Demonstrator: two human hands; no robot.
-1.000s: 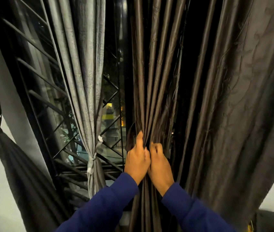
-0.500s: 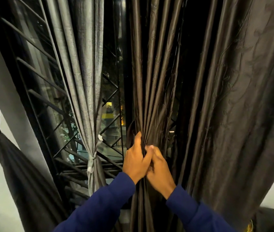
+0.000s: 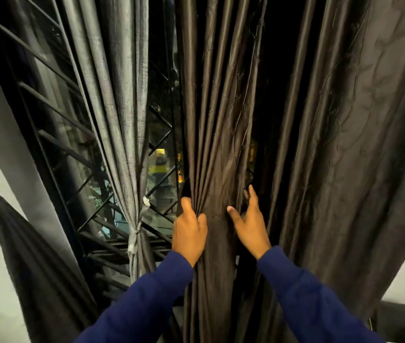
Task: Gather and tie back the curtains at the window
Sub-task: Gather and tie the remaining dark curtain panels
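Observation:
A dark brown pleated curtain (image 3: 216, 120) hangs in the middle and spreads loose to the right. My left hand (image 3: 189, 231) grips a bunch of its folds at the left edge, thumb up. My right hand (image 3: 249, 224) is off the fabric's front, fingers spread and curled around the right side of the same bunch. A grey curtain (image 3: 122, 95) to the left is gathered and tied with a pale knotted band (image 3: 134, 237). At the far left a dark curtain (image 3: 23, 256) is tied too.
A black metal window grille (image 3: 55, 125) with diagonal bars stands behind the curtains, with night lights outside. A pale wall strip (image 3: 6, 134) runs at the left. A dark object (image 3: 394, 318) sits low at the right corner.
My right hand has let go beside my left hand and moved right, opening around more folds. The left hand keeps its grip in the same place.

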